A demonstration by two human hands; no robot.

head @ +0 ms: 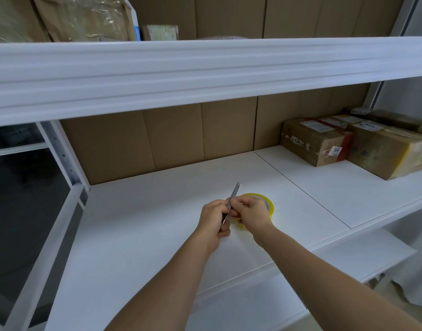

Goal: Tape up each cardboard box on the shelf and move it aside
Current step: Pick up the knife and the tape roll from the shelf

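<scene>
My left hand grips a slim metal utility knife that points up and away over the white shelf. My right hand meets it, fingers pinching at the knife's body. A yellow tape roll lies on the shelf under and behind my right hand, mostly hidden by it. Two taped cardboard boxes stand at the shelf's far right: a brown box with a red stripe and labels, and a yellowish taped box beside it.
An upper shelf beam runs across the view just above the work area. Flat cardboard sheets line the back of the shelf. A white upright post stands at left. More packages sit on the upper shelf.
</scene>
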